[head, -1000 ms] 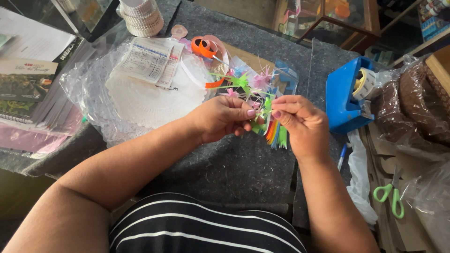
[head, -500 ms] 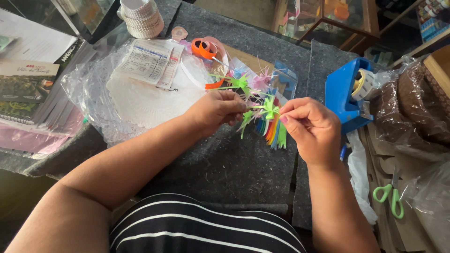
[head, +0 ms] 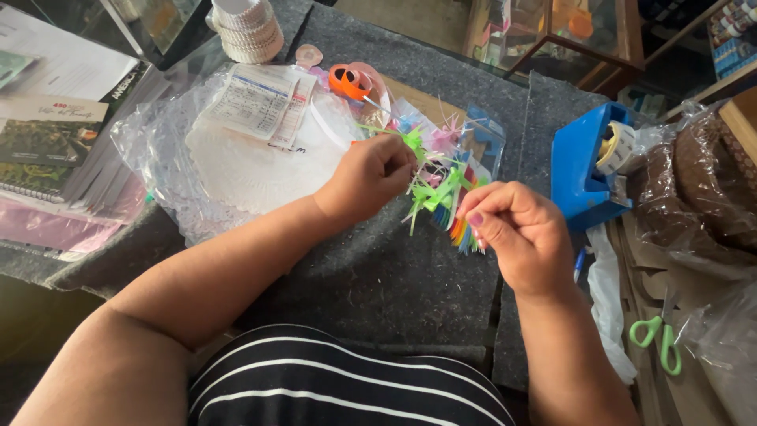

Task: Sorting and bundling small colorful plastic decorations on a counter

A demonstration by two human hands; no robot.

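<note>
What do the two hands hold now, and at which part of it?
Both hold one bunch of small colourful paper picks. The left hand pinches its upper green end; the right hand pinches the lower end, where the orange and blue strips fan out.

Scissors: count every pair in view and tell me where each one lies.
1. The green-handled scissors lie at the far right, below the blue tape dispenser and right of the right hand. More could be hidden under the plastic bags.

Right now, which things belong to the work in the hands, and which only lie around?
In hand: left hand, right hand, green streamers, coloured strips.
Lying about: tape dispenser, green scissors, orange ribbon, doilies, booklets.
</note>
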